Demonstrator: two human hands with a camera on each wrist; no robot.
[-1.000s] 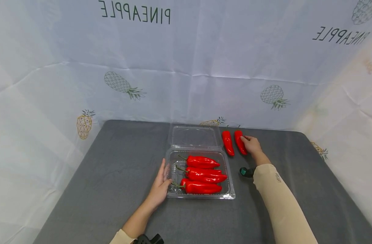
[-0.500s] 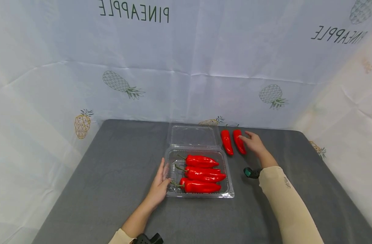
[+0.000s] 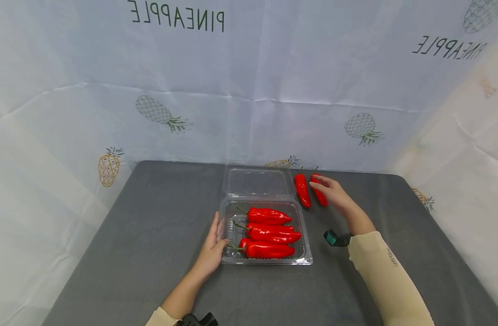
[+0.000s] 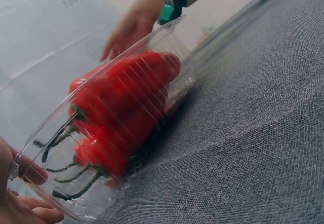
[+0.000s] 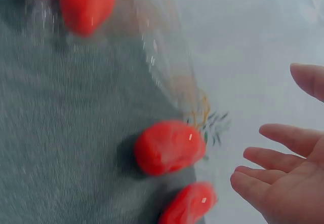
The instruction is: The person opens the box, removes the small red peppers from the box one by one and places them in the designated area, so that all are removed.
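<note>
A clear plastic clamshell container [image 3: 307,260] lies with its lid folded back, and several red peppers [image 3: 269,235] lie side by side in its base. My left hand [image 3: 210,256] holds the base's left edge, thumb over the rim and fingers along the outer wall. To the right of the lid lie two more peppers on the table, a left one [image 3: 302,190] and a right one [image 3: 321,197]. My right hand [image 3: 332,192] hovers over the right one and partly hides it. In the right wrist view its fingers [image 5: 273,158] are spread and hold nothing.
The transparent lid [image 3: 258,182] lies behind the base, near the table's back edge. A white cloth with pineapple prints [image 3: 249,113] hangs behind the dark grey table [image 3: 167,203]. Each wrist bears a strapped-on device, green and black on the right [image 3: 336,238].
My right hand has let go of the right pepper, opened its fingers and shifted slightly left above it. The left hand stays on the container.
</note>
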